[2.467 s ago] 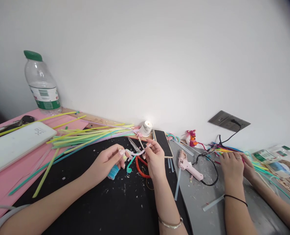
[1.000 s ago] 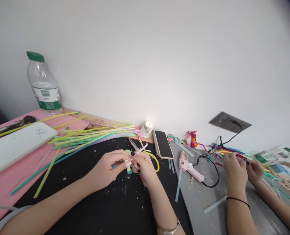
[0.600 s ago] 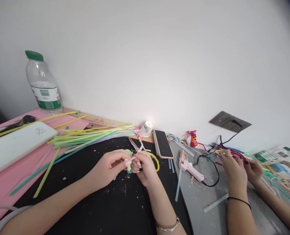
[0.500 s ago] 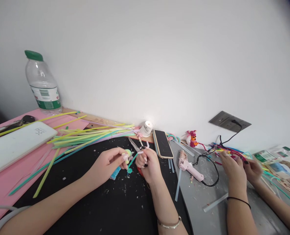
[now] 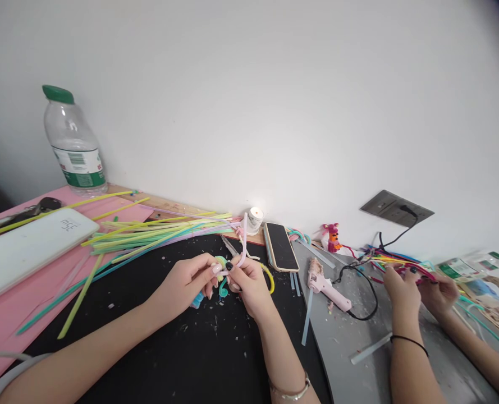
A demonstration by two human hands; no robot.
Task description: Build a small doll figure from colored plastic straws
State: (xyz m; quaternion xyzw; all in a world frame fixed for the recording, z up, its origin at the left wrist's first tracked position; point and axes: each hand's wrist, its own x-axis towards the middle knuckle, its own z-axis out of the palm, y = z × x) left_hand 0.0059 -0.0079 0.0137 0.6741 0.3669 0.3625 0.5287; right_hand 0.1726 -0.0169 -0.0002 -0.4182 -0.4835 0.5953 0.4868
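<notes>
The left hand (image 5: 196, 282) pinched a yellow-green piece (image 5: 221, 260); the right hand (image 5: 250, 286) had come closer from the right, pinching a pale stem (image 5: 245, 241), now rising higher.

The one marking I can make out is on the white power bank (image 5: 34, 255), just below nine o'clock in my view: it stands upside down to me and looks like 35W, the last character less certain than the digits. Between nine and ten o'clock, the label (image 5: 77, 168) of the green-capped plastic bottle (image 5: 69, 126) carries what looks like a striped barcode on its white band; the reddish print beside it is too small to read. Another green-and-white bottle label (image 5: 455, 270), between three and four o'clock, is blurred. Faint marks on the white cup (image 5: 255, 223), just below the clock's centre, are illegible.
</notes>
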